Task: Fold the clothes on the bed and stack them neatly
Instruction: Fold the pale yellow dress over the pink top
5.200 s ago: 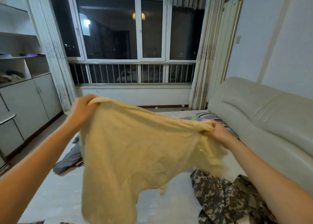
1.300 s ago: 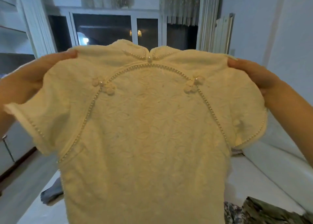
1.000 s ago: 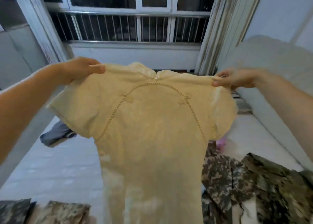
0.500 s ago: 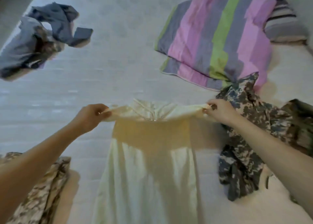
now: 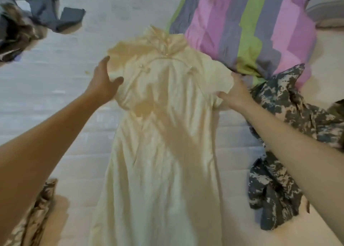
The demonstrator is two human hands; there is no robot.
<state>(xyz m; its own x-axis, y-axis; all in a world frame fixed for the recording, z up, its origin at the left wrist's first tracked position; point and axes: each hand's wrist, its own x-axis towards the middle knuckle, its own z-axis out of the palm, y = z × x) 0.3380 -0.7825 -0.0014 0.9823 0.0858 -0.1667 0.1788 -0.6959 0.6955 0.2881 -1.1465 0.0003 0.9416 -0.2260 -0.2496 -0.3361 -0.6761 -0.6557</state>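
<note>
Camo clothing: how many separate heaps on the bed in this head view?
3. Right heap beside the cream dress; bottom-left heap at the frame edge; top-left heap tangled with a grey garment. The right heap may hold several garments.

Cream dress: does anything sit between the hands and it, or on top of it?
Nothing visible does. The left hand touches the cream dress at one sleeve, the right hand at the other. No garment lies on it; the camouflage garment and the striped quilt only border its right side.
</note>
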